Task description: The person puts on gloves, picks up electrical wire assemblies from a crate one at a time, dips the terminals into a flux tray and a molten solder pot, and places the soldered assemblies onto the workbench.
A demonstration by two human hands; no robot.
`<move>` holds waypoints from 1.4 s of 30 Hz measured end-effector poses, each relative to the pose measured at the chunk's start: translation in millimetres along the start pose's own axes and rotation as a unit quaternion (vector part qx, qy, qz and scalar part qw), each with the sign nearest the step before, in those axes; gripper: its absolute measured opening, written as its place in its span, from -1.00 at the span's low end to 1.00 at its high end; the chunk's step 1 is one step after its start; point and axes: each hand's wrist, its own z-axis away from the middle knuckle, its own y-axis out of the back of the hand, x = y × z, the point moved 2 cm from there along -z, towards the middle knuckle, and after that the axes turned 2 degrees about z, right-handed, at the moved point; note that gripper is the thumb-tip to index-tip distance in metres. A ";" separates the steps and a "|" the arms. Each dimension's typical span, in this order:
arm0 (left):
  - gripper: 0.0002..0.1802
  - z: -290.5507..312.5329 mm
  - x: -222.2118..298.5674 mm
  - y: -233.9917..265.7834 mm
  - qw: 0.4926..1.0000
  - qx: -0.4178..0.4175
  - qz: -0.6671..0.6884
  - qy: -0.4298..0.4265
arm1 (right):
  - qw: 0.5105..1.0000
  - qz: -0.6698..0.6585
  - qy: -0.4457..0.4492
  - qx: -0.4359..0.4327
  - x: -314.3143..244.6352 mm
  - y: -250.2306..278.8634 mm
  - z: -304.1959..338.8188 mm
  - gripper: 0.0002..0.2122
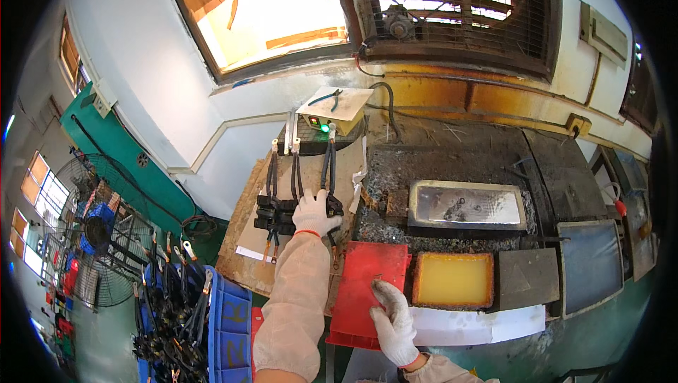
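My left hand [316, 214], in a white glove, reaches over a row of black cables on a brown board [242, 261]. Its thumb and fingers close around the black block of the rightmost cable [334, 205]; the palm side is hidden. Two more black cables [275, 178] lie to its left, with metal lugs at their far ends and copper-coloured ends nearer me. My right hand [393, 321], gloved in white with darkened fingertips, hovers by the right side of a red board [364, 280]. Its fingers are apart, loosely bent, and nothing is between them.
A blue crate [233, 326] full of black cables stands at left, near a caged fan [99, 231]. Right of the red board are a tray of yellow material [453, 280] and a metal trough with a shiny surface [466, 205]. Pliers [326, 99] lie on a box behind.
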 end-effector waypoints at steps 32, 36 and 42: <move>-0.07 92.5 -10.7 25.6 0.952 0.197 -0.025 -0.234 | 0.998 0.066 0.014 0.001 2.7 -3.9 1.4 -0.57; -0.05 171.3 -49.8 59.0 0.951 0.141 -0.093 -0.259 | 0.999 0.049 0.006 -0.016 2.2 0.5 -2.4 -0.62; 0.04 316.4 -145.8 109.1 0.972 0.191 -0.126 -0.056 | 0.995 0.059 0.016 -0.084 -3.8 -4.1 -7.5 -0.65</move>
